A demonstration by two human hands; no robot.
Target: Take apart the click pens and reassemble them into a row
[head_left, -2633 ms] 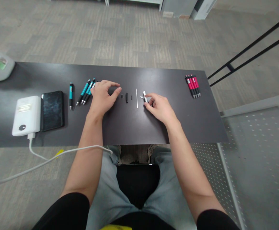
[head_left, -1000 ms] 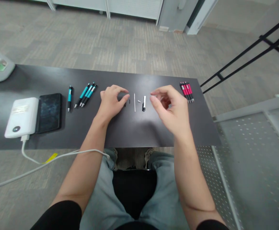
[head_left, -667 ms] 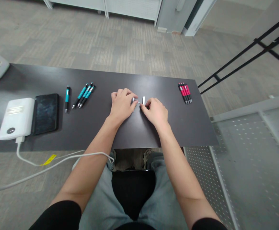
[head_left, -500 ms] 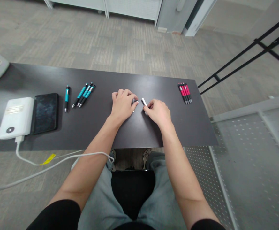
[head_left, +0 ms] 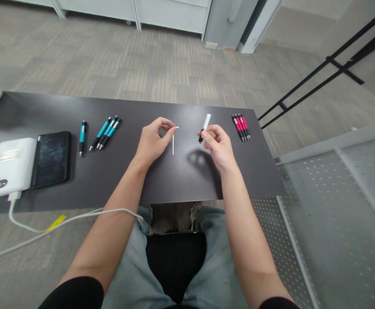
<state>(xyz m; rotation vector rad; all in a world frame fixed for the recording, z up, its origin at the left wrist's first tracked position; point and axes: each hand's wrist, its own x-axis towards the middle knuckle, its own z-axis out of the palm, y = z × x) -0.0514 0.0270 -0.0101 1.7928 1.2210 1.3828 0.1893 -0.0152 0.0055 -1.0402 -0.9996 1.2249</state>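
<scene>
My right hand (head_left: 219, 143), raised a little over the table, has its fingers closed round a pen barrel (head_left: 207, 121) with a white upper part and a black lower part. My left hand (head_left: 153, 139) pinches a small pale piece (head_left: 177, 127) between thumb and forefinger; its exact kind is too small to make out. Just below those fingertips a thin white stick (head_left: 173, 146), like a pen refill, appears to lie on the dark table (head_left: 187, 180). The two hands are apart.
Several teal pens (head_left: 105, 133) lie left of my hands, one teal pen (head_left: 82, 138) set apart. Several pink pens (head_left: 240, 127) lie together at the right. A black phone-like slab (head_left: 51, 159) and a white power bank (head_left: 10, 165) with a white cable (head_left: 78, 225) sit at far left.
My right hand has lifted and turned the white barrel upward, showing its black part. My left hand has drawn away leftward with the small piece, uncovering the thin stick. The view has shifted slightly.
</scene>
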